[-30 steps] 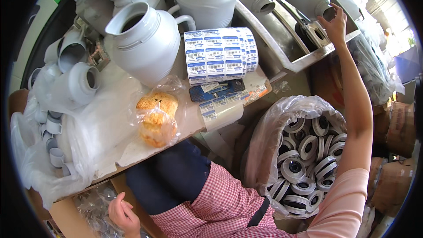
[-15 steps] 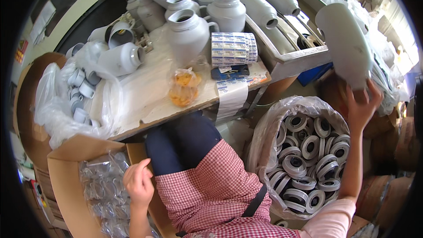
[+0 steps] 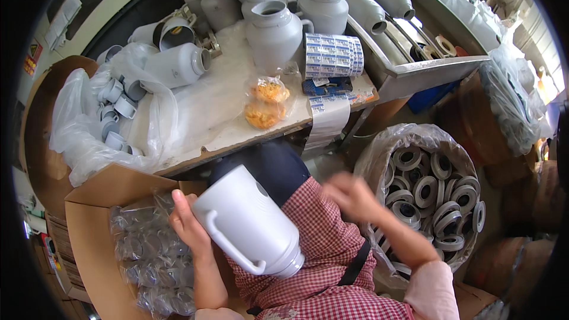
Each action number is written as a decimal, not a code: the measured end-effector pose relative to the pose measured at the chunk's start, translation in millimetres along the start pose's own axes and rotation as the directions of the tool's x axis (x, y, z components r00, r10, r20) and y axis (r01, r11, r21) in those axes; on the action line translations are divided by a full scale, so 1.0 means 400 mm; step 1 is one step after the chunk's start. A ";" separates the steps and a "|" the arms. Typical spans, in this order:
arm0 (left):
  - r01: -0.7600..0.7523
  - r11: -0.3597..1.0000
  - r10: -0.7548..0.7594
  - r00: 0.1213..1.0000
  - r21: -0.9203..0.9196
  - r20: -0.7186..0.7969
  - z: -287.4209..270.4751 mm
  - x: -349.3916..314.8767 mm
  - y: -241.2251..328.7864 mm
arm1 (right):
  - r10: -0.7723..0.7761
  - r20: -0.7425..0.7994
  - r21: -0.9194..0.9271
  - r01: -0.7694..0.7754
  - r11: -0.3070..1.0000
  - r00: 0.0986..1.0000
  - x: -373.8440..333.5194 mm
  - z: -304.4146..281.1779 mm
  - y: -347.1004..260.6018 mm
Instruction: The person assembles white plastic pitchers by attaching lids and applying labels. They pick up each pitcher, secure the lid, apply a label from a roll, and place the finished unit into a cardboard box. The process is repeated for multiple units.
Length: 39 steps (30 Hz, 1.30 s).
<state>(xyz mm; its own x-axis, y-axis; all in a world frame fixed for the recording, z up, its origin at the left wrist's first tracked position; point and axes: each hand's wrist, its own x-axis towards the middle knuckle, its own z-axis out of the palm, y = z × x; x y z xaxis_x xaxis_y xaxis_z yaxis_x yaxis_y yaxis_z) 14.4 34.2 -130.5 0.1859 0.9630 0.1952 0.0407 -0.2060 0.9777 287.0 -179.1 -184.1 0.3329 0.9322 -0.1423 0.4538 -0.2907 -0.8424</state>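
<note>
A light grey jug body (image 3: 252, 219) with a side handle lies tilted over my lap, its narrow neck pointing down to the right. My left hand (image 3: 192, 222) is at the jug's wide end, thumb up, with part of its fingers hidden behind the jug; it appears to grip it. To the right of the jug, apart from it, my right hand (image 3: 354, 197) is smeared by motion, and its fingers cannot be made out. Near that forearm stands a plastic-lined container (image 3: 370, 169) full of grey ring-shaped parts (image 3: 425, 192).
An open cardboard box (image 3: 89, 225) at left holds bagged clear parts (image 3: 148, 249). On the bench (image 3: 195, 124) are several grey jugs (image 3: 274, 35), a label roll (image 3: 333, 55), bagged orange food (image 3: 267, 104) and plastic-wrapped small grey parts (image 3: 112, 112). A metal-edged tray (image 3: 427, 68) stands behind.
The jug has come from the far right to over my lap, now at my left hand. My right hand has let go of it and moved left. The view has shifted slightly.
</note>
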 end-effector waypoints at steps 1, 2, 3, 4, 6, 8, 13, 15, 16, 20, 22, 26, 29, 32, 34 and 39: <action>-0.044 0.992 0.037 0.998 0.119 0.054 0.002 -0.004 -0.011 | -0.336 -0.426 -0.125 0.313 0.942 0.840 0.072 -0.023 0.023; -0.098 0.975 0.080 0.993 0.202 0.091 0.008 -0.006 -0.024 | -0.338 -0.523 -0.223 0.258 0.940 0.782 0.142 -0.074 0.054; -0.159 0.952 0.115 0.977 0.261 0.178 0.016 -0.012 -0.037 | -0.395 -0.608 -0.343 0.221 0.913 0.688 0.207 -0.096 0.078; -0.245 0.940 0.163 0.934 0.237 0.317 0.027 -0.014 -0.052 | -0.423 -0.668 -0.426 0.151 0.892 0.612 0.263 -0.114 0.100; -0.215 0.959 0.116 0.891 0.183 0.439 0.042 -0.018 -0.079 | -0.496 -0.632 -0.536 0.126 0.835 0.595 0.339 -0.133 0.134; -0.177 0.963 0.081 0.909 0.201 0.409 0.042 -0.016 -0.099 | -0.511 -0.618 -0.586 0.084 0.806 0.598 0.380 -0.131 0.150; -0.027 0.988 -0.040 0.905 0.150 0.424 0.007 0.003 -0.126 | -0.460 -0.638 -0.575 0.014 0.818 0.617 0.393 -0.121 0.146; -0.053 0.990 -0.010 0.895 0.129 0.446 0.005 0.010 -0.134 | -0.432 -0.659 -0.541 0.010 0.841 0.616 0.400 -0.122 0.145; -0.085 0.987 0.019 0.905 0.137 0.426 0.009 0.011 -0.137 | -0.447 -0.659 -0.545 0.026 0.838 0.605 0.404 -0.123 0.148; -0.250 0.959 0.183 0.905 0.133 0.384 0.028 0.015 -0.147 | -0.458 -0.665 -0.529 0.060 0.846 0.590 0.411 -0.118 0.153; -0.315 0.936 0.239 0.895 0.154 0.377 0.028 0.017 -0.144 | -0.471 -0.661 -0.525 0.088 0.846 0.583 0.394 -0.110 0.137; -0.254 0.956 0.170 0.888 0.148 0.428 0.005 0.017 -0.119 | -0.650 -0.531 -0.732 0.093 0.675 0.544 0.282 -0.061 0.040; -0.143 0.988 0.084 0.826 0.063 0.558 -0.010 0.021 -0.092 | -0.298 -0.476 -0.078 0.298 0.951 0.827 0.184 -0.008 -0.056; -0.128 0.985 0.033 0.793 0.114 0.609 -0.010 0.023 -0.069 | 0.127 0.073 0.797 -0.135 0.588 0.989 0.132 0.043 -0.138; -0.109 0.987 0.012 0.777 0.115 0.630 -0.010 0.020 -0.057 | 0.056 0.118 0.822 -0.129 0.555 0.991 0.129 0.078 -0.182; -0.088 0.992 0.010 0.754 0.086 0.657 -0.023 0.011 -0.048 | 0.002 0.081 0.607 -0.051 0.793 0.997 0.135 0.118 -0.262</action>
<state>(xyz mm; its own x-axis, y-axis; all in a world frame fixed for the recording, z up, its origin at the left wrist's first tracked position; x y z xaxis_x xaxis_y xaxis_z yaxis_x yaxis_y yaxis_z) 5.5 44.0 -147.6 0.7854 0.6098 0.1057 0.1085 -0.3038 0.9465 218.4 -88.0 -128.0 0.2656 0.9460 -0.1859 -0.1594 -0.1471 -0.9762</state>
